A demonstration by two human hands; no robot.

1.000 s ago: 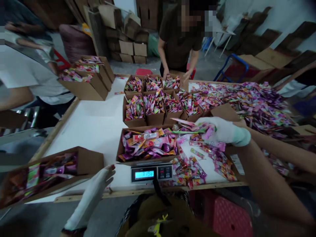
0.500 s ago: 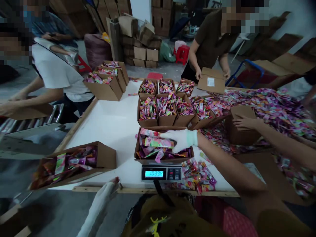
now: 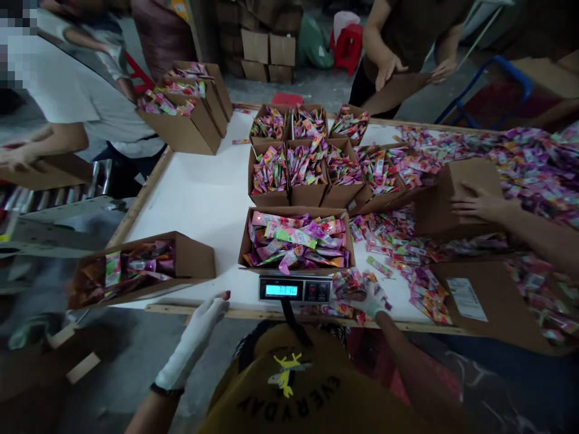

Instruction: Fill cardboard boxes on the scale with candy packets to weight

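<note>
My right hand [image 3: 371, 300], in a white glove with bare fingertips, is down in a small pile of colourful stick-shaped packets [image 3: 346, 283] beside the scale, its fingers curled around some of them. How many it grips is hidden. My left hand [image 3: 203, 322], gloved too, hovers by the table's front edge with fingers stretched out, holding nothing. Between the hands stands a digital scale [image 3: 295, 290] with a lit blue display. Right behind its display is an open cardboard box [image 3: 296, 270] filled with packets, a green one lying on top.
Another box of packets [image 3: 194, 262] lies tilted at left on the white table [image 3: 194, 181]. Several filled boxes [image 3: 307, 191] stand in rows behind the scale. Loose packets [image 3: 520, 150] are heaped at right, where another person's hand [image 3: 482, 205] rests on a box. More people stand around.
My right hand has left the box and come down to the pile right of the scale. The display's digits differ. My left hand is still empty. The view has tilted down.
</note>
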